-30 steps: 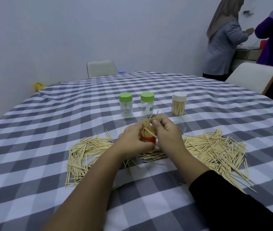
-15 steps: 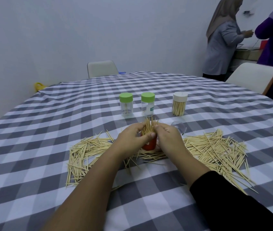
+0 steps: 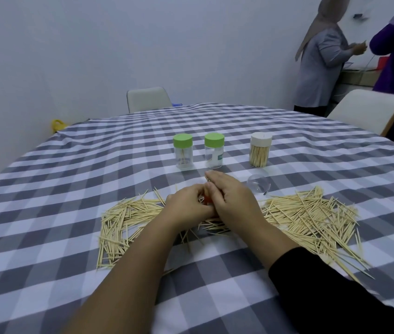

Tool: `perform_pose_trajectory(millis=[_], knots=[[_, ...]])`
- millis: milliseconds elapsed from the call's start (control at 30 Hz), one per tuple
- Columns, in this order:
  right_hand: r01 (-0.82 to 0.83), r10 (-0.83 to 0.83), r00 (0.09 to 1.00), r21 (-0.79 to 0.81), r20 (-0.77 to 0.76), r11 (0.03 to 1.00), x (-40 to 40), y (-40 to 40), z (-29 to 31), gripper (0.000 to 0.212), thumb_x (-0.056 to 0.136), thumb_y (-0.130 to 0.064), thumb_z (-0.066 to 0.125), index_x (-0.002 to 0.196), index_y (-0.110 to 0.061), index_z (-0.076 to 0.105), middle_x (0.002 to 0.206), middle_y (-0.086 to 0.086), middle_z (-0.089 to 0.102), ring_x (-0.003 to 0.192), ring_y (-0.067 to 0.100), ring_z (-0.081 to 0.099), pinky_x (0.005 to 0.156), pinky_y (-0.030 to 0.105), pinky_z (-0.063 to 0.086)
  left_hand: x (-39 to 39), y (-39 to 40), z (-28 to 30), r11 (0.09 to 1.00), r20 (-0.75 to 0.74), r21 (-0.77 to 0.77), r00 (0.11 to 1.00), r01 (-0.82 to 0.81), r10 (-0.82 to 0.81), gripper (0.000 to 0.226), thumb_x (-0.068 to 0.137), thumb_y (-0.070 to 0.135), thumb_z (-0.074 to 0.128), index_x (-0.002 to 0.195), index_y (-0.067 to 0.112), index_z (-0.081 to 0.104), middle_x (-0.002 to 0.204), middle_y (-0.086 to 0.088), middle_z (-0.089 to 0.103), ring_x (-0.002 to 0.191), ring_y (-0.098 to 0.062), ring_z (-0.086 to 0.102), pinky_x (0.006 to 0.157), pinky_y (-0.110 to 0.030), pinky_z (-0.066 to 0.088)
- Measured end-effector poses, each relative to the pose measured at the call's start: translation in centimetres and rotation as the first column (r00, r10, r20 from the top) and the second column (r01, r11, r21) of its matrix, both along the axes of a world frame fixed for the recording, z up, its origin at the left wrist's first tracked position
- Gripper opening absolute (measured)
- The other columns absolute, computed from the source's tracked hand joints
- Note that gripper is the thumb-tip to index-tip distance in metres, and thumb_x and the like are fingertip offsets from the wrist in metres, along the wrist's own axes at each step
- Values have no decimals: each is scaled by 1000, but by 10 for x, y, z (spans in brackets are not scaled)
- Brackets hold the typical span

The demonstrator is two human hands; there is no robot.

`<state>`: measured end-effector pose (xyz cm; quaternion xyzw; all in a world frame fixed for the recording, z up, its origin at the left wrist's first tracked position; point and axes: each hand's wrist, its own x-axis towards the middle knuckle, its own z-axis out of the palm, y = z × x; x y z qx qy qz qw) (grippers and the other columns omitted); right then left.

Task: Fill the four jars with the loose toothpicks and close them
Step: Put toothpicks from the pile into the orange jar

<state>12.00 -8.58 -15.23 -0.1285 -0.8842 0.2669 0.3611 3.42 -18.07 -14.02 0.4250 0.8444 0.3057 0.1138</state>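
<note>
Head view. Both hands met at table centre over a red jar [image 3: 207, 201], mostly hidden, only a sliver showing between them. Left hand [image 3: 188, 206] curled round the jar from nine o'clock; right hand [image 3: 232, 198] cupped over its top from three o'clock, fingers bent around a bundle of toothpicks whose tips barely peeked out at twelve. Could not tell how deep the bundle sat.

Loose toothpicks lay in two heaps: left heap [image 3: 123, 220] at nine o'clock of the hands, right heap [image 3: 311, 218] at three. Beyond, at twelve, stood two green-lid jars [image 3: 183, 150] [image 3: 213, 149], near empty, and a white-lid jar [image 3: 260, 150] at one o'clock, packed full. A clear cap [image 3: 258, 185] lay near the right hand.

Risks, as judged: bundle splaying at the mouth and spilling if pressed unevenly; jar tipping under a sideways push; sticks snapping if forced.

Bundle's long axis seemed roughly upright, tips pointing up and slightly away, toward twelve. Heaped sticks lay flat, pointing every way.
</note>
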Motion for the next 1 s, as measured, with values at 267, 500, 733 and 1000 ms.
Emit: perform_pose_trajectory(millis=[267,500,733,1000], knots=[[-75,75,997,51,2,996,-3,1,-1,38,94,-21,51,132,-19,54,128,-3,58,118,11,51,94,16,38,4,4,0,999,-137,-37,991,2,-7,17,82,29,57,73,37,44,70,15,53,80,-14,51,90,-36,37],[6,-6,1000,-4,-2,1000,0,3,-2,24,95,-14,50,112,-9,66,113,4,64,108,15,55,88,13,33,3,5,-3,997,-195,-70,980,-40,25,12,84,40,54,81,28,51,71,11,56,79,-11,52,81,-33,26],[-64,58,993,54,103,996,1,0,0,50,92,-38,32,133,-19,52,134,-4,53,127,11,40,109,31,27,-2,3,-4,994,-273,-89,961,-58,32,15,79,45,55,82,32,61,84,11,65,98,-10,53,87,-36,24],[364,-366,910,45,194,930,15,35,5,48,87,-17,46,135,-20,44,143,0,41,135,18,28,109,41,25,-16,-13,6,993,7,-92,998,-68,69,29,86,37,57,114,42,62,97,15,59,107,-14,55,107,-44,33]])
